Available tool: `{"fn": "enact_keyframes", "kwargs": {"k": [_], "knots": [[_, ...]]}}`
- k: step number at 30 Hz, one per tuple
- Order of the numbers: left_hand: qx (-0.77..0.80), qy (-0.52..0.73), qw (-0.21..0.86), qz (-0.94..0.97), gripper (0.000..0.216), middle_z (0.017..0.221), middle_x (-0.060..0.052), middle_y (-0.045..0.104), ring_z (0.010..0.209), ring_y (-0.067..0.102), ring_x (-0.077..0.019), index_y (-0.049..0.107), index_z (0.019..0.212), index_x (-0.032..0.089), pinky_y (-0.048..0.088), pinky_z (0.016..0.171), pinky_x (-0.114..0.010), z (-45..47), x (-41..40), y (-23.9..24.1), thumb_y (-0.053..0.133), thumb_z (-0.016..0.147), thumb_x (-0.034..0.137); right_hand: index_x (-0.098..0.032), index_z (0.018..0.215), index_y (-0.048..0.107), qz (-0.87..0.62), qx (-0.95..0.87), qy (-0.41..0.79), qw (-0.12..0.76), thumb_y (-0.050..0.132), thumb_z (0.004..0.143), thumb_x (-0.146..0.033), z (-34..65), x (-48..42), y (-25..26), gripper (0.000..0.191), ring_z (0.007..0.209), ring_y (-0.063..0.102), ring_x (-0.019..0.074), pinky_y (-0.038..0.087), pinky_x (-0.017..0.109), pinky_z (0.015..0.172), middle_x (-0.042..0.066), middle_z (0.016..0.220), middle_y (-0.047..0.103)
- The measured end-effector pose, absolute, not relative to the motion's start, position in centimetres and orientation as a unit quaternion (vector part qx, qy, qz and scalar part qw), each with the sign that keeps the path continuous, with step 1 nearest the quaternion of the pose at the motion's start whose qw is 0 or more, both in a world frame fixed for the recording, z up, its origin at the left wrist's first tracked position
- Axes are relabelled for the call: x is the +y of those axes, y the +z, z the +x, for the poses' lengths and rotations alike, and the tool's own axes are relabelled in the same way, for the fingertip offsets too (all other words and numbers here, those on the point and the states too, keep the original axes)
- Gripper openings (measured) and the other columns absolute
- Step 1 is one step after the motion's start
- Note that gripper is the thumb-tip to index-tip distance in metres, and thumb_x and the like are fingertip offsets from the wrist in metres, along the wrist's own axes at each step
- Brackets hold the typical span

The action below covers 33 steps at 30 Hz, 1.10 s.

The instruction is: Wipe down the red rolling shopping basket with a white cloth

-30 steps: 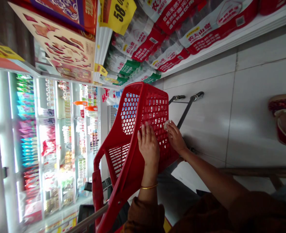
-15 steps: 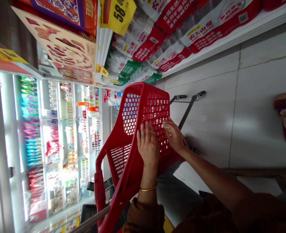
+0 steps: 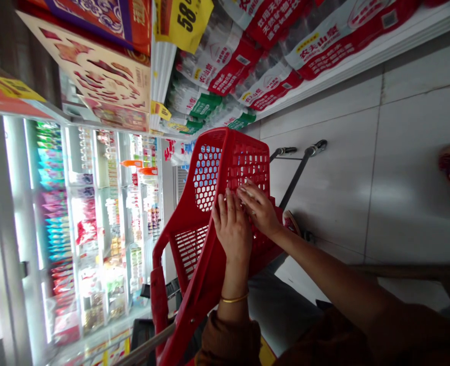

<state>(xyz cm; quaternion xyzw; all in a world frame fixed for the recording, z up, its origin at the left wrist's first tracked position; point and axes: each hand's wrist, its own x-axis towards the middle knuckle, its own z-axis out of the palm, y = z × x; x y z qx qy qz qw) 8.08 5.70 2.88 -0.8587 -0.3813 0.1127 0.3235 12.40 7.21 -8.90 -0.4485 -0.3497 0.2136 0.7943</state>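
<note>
A red plastic shopping cart (image 3: 194, 218) with a perforated basket fills the middle of the head view. My left hand (image 3: 232, 226) lies over the basket's side edge, fingers stretched out and holding nothing. Just right of it, my right hand (image 3: 262, 211) is over the perforated panel, its fingertips close to the left fingers. Under those right fingers is a crumpled whitish tissue, now almost wholly hidden. A gold bracelet (image 3: 234, 299) circles my left wrist.
Packs of bottled water (image 3: 225, 61) line the low shelf at the top. Printed boxes (image 3: 95, 71) and a yellow price tag (image 3: 186, 23) are at upper left. A lit display case (image 3: 95, 229) holds packaged goods. Tiled floor (image 3: 335, 183) lies right, with a shoe (image 3: 291, 222) beside the cart.
My right hand has moved left along the basket panel, up against my left hand. The whitish tissue that showed in its fingers is now mostly covered. My left hand stays in place.
</note>
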Motion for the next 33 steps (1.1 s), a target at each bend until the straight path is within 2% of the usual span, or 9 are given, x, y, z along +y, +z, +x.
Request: {"fn": "enact_keyframes", "kwargs": {"k": [6, 11, 21, 29, 33], "knots": [[-0.381, 0.122, 0.316, -0.86, 0.051, 0.151, -0.012, 0.038, 0.145, 0.024, -0.0264, 0.038, 0.145, 0.013, 0.017, 0.12, -0.053, 8.2, 5.8, 2.6, 0.043, 0.094, 0.017, -0.031, 0.131, 0.057, -0.487, -0.33, 0.235, 0.774, 0.043, 0.098, -0.028, 11.8, 7.3, -10.9, 0.036, 0.127, 0.051, 0.0205, 0.044, 0.044, 0.11, 0.005, 0.124, 0.063], [-0.379, 0.128, 0.317, -0.86, 0.051, 0.151, -0.012, 0.037, 0.145, 0.025, -0.0257, 0.038, 0.145, 0.011, 0.021, 0.12, -0.049, 8.4, 5.8, 2.1, 0.04, 0.094, 0.014, -0.029, 0.13, 0.058, -0.502, -0.324, 0.215, 0.772, 0.045, 0.097, -0.028, 11.7, 7.4, -12.0, 0.035, 0.127, 0.051, 0.0224, 0.044, 0.046, 0.109, 0.007, 0.12, 0.063], [-0.386, 0.121, 0.296, -0.865, 0.055, 0.154, -0.011, 0.031, 0.146, 0.022, -0.0252, 0.029, 0.149, 0.014, 0.019, 0.12, -0.049, 8.0, 5.9, 1.1, 0.039, 0.094, 0.014, -0.028, 0.133, 0.054, -0.561, -0.269, 0.229, 0.749, 0.04, 0.098, -0.026, 11.1, 7.4, -15.9, 0.038, 0.128, 0.049, 0.0236, 0.044, 0.05, 0.109, 0.009, 0.124, 0.059], [-0.385, 0.121, 0.297, -0.865, 0.057, 0.155, -0.01, 0.029, 0.146, 0.021, -0.0256, 0.03, 0.149, 0.016, 0.02, 0.12, -0.05, 7.8, 6.0, 1.0, 0.038, 0.092, 0.009, -0.025, 0.14, 0.048, -0.597, -0.22, 0.266, 0.724, 0.039, 0.097, -0.031, 10.2, 7.5, -17.3, 0.043, 0.128, 0.05, 0.0255, 0.044, 0.049, 0.108, 0.011, 0.132, 0.055], [-0.385, 0.117, 0.3, -0.865, 0.056, 0.154, -0.011, 0.031, 0.146, 0.021, -0.0256, 0.03, 0.149, 0.015, 0.02, 0.12, -0.05, 7.9, 6.0, 1.0, 0.037, 0.093, 0.01, -0.026, 0.132, 0.056, -0.604, -0.201, 0.255, 0.727, 0.044, 0.096, -0.031, 10.9, 7.8, -16.7, 0.038, 0.119, 0.056, 0.0249, 0.049, 0.046, 0.103, 0.011, 0.121, 0.059]]}}
